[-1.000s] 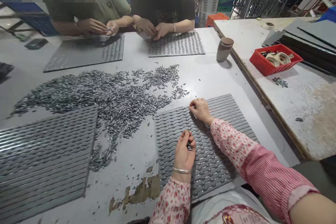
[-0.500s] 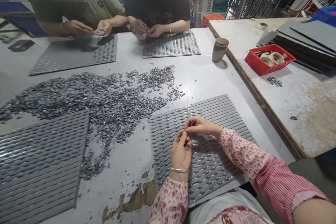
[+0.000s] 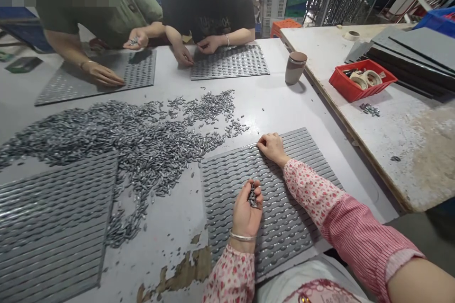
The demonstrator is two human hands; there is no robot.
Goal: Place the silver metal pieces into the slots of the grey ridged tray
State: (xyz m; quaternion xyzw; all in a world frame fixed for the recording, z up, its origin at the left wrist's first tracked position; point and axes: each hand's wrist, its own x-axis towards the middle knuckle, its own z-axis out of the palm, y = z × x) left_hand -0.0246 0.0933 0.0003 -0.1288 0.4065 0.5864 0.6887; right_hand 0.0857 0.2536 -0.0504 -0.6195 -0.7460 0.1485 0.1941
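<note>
The left hand (image 3: 247,212) is cupping pellets (image 3: 252,196) — fingers curled, likely for ready supply — over the board (image 3: 227,180); at its twelve o'clock, the right hand (image 3: 273,147) is pinching, any pellet hidden.

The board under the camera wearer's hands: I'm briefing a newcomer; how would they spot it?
On the white table, find the heap of grey pieces; a ridged grey board lies to its lower right in view. The left hand cups pieces above it. Only this board has pink-patterned sleeves over it.
</note>
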